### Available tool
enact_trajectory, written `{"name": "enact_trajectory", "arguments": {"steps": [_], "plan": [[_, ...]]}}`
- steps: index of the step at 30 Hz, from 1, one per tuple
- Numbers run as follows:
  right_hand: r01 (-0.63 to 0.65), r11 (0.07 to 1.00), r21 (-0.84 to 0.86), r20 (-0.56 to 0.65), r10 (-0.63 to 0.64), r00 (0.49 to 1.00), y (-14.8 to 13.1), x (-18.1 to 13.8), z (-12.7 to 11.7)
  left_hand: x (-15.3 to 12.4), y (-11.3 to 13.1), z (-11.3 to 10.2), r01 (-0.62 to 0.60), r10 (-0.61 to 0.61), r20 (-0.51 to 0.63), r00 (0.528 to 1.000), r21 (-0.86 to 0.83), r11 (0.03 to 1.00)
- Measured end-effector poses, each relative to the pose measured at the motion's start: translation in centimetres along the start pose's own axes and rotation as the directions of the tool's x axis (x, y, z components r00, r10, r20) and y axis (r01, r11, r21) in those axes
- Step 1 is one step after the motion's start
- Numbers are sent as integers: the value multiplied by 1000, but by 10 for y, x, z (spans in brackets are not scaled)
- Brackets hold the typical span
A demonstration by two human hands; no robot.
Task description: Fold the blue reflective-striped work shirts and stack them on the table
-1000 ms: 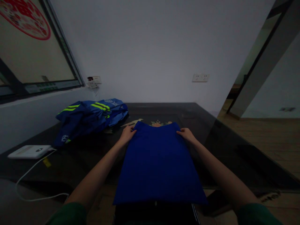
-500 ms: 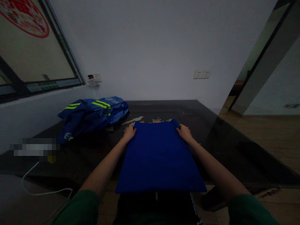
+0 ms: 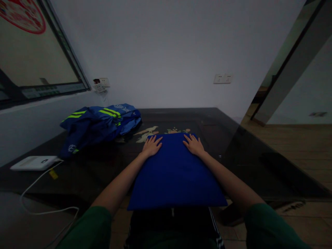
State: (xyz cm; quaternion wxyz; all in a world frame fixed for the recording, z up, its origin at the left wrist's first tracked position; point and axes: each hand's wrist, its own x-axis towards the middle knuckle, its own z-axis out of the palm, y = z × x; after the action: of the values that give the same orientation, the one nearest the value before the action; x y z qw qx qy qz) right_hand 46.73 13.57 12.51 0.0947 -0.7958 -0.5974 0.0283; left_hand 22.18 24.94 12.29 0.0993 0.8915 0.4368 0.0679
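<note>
A folded plain blue cloth [image 3: 175, 173] lies on the dark glass-topped table [image 3: 233, 152], its near edge hanging over the table's front. My left hand [image 3: 151, 146] rests flat on the cloth's far left corner, fingers spread. My right hand [image 3: 194, 144] lies flat on the far right corner, fingers spread too. Neither hand grips anything.
A heap of blue clothing with yellow-green stripes [image 3: 98, 122] sits at the back left of the table. A white flat device [image 3: 33, 162] with a white cable [image 3: 44, 207] lies at the left. Wall sockets [image 3: 222, 79] are on the far wall. Wooden floor is to the right.
Both hands let go of the cloth's far corners and now lie flat on top of it, fingers spread. The cloth's far edge has settled onto the table.
</note>
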Motion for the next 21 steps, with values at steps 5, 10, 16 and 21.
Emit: {"name": "enact_trajectory", "arguments": {"steps": [5, 10, 16, 21], "plan": [[-23, 1000, -2, -34, 23, 999, 9, 9, 8, 9, -3, 1, 17, -18, 7, 1000, 72, 997], [-16, 1000, -2, -7, 16, 1000, 11, 35, 1, 36, -7, -3, -14, 18, -67, 998, 63, 998], [93, 993, -73, -69, -98, 993, -10, 30, -18, 20, 22, -17, -170, 181, -148, 972, 80, 982], [321, 946, 40, 128, -324, 937, -30, -34, -21, -48, 47, -13, -412, 409, 109, 906, 7, 911]]}}
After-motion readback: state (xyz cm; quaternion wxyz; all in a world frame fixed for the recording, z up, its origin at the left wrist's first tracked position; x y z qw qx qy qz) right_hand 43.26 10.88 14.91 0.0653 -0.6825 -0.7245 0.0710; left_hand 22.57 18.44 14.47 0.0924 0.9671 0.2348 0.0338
